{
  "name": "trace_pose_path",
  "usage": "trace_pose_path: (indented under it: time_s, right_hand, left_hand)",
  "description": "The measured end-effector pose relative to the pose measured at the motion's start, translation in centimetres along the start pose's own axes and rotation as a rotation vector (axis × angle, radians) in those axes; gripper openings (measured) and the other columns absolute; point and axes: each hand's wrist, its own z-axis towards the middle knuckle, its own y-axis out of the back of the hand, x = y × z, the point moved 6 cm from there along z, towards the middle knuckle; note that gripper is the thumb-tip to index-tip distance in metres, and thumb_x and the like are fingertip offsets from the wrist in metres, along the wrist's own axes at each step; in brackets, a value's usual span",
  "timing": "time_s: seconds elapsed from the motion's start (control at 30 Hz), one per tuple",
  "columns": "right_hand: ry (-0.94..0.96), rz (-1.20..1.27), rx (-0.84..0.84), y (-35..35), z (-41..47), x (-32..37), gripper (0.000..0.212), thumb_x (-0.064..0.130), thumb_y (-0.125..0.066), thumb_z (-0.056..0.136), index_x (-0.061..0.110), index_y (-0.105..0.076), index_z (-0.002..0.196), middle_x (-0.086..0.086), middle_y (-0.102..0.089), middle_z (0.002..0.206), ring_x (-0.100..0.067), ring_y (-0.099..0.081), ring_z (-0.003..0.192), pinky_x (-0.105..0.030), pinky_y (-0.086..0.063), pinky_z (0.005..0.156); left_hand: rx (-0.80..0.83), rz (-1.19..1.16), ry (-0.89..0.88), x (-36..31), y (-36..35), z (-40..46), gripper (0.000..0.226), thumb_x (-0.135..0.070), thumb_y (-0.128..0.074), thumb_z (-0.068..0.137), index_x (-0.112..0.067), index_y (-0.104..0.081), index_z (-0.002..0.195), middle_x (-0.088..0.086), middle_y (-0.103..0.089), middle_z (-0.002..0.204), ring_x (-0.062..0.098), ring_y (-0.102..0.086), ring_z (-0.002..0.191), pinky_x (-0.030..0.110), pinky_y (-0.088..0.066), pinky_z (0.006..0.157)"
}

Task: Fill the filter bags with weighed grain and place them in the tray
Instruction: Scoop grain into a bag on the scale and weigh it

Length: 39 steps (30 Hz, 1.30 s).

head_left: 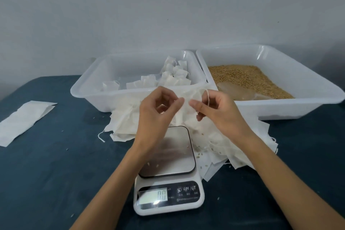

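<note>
- step in hand: opening an empty bag (183,107), held above the scale (169,153) just before the tray (89,87).
- left hand (156,115) and right hand (214,110) fingers pinch its mouth.
- scale reads zero, nothing weighed.
- next: spread the mouth, then fetch grain (246,78) from the right bin (298,102).

Scale (168,157) before trays (93,87), grain (246,78) right

The kitchen scale (169,172) display (153,196) reads "0.0"; to its right, button marks include an "M"; smaller print below is illegible.
</note>
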Motion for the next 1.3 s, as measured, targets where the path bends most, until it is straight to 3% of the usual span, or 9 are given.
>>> trace_pose_path:
  time_s: [0.1,0.3,0.53,0.7,0.8,0.93,1.03,1.17,1.3]
  right_hand:
    - [0.026,0.055,0.048,-0.7,-0.2,0.2,0.025,0.027,-0.072,0.086,0.007,-0.063,0.073,-0.005,-0.062,0.064,-0.023,-0.06,0.061,-0.041,-0.054,0.068]
    - [0.067,0.116,0.031,-0.3,-0.4,0.1,0.014,0.004,-0.067,0.094,0.002,-0.056,0.102,-0.009,-0.064,0.073,-0.02,-0.065,0.064,-0.028,-0.056,0.072]
    - [0.246,-0.337,-0.047,-0.9,-1.0,0.4,0.028,0.0,-0.059,0.093,0.022,-0.075,0.095,0.014,-0.068,0.086,-0.014,-0.067,0.083,-0.021,-0.051,0.075]
    - [0.103,-0.053,0.001,-0.8,-0.8,0.3,0.022,0.027,-0.062,0.101,0.017,-0.074,0.084,0.008,-0.071,0.084,-0.011,-0.068,0.081,-0.026,-0.054,0.077]
    - [0.111,-0.08,0.014,-1.0,-0.9,0.5,0.017,0.024,-0.069,0.096,0.02,-0.071,0.08,0.009,-0.066,0.072,-0.011,-0.062,0.07,-0.027,-0.05,0.069]
    - [0.123,-0.126,-0.072,0.0,-0.6,0.6,0.025,0.027,-0.06,0.102,0.026,-0.074,0.081,0.002,-0.046,0.062,-0.022,-0.04,0.06,-0.037,-0.032,0.058]
    - [0.01,0.018,-0.065,0.6,-0.7,0.2,0.03,0.033,-0.06,0.101,0.03,-0.074,0.075,-0.002,-0.053,0.064,-0.027,-0.042,0.063,-0.042,-0.035,0.058]
    - [-0.015,-0.036,-0.103,0.8,-0.6,-0.3,0.023,0.027,-0.066,0.098,0.012,-0.073,0.082,-0.001,-0.062,0.08,-0.017,-0.055,0.072,-0.031,-0.043,0.064]
    - [0.152,-0.269,-0.263,1.9,-0.7,0.2,0.017,0.026,-0.077,0.09,0.011,-0.07,0.085,0.006,-0.058,0.092,-0.024,-0.051,0.069,-0.031,-0.045,0.067]
  left_hand:
    - [0.188,-0.009,0.051,0.2,-1.6,-0.6,0.014,-0.032,-0.08,0.09,-0.024,-0.069,0.085,-0.004,-0.069,0.081,0.013,-0.065,0.076,0.026,-0.054,0.071]
    - [0.119,-0.057,0.083,1.0,-0.9,-0.2,0.01,-0.014,-0.074,0.095,-0.011,-0.071,0.086,0.001,-0.068,0.077,0.015,-0.063,0.072,0.026,-0.053,0.07]
    - [0.073,-0.104,0.085,0.6,-1.0,-0.6,0.011,-0.012,-0.071,0.097,-0.009,-0.07,0.086,0.011,-0.068,0.081,0.015,-0.059,0.072,0.03,-0.051,0.066]
    - [0.146,-0.091,0.077,0.5,-2.1,-1.1,0.011,-0.016,-0.075,0.095,-0.006,-0.074,0.091,0.009,-0.071,0.085,0.018,-0.061,0.077,0.039,-0.051,0.074]
    - [0.16,-0.039,0.087,0.6,-2.3,-1.3,0.007,-0.014,-0.074,0.095,-0.007,-0.075,0.094,0.011,-0.072,0.087,0.03,-0.064,0.085,0.047,-0.053,0.079]
    - [0.083,-0.014,0.083,0.5,-1.7,-1.1,0.023,-0.014,-0.076,0.09,-0.017,-0.067,0.111,-0.002,-0.07,0.107,0.011,-0.065,0.099,0.03,-0.054,0.083]
    - [0.019,-0.004,0.155,1.0,-0.8,-0.8,0.046,-0.029,-0.078,0.093,-0.028,-0.054,0.132,-0.012,-0.065,0.127,0.003,-0.062,0.117,0.018,-0.051,0.089]
    - [0.04,-0.159,0.278,1.8,-0.8,-0.6,0.026,-0.007,-0.072,0.096,-0.013,-0.067,0.12,0.008,-0.075,0.096,0.012,-0.069,0.087,0.028,-0.054,0.079]
    - [-0.022,-0.094,0.228,1.6,-0.5,-0.6,0.012,0.0,-0.071,0.094,-0.007,-0.072,0.102,0.002,-0.069,0.083,0.01,-0.063,0.077,0.022,-0.05,0.072]
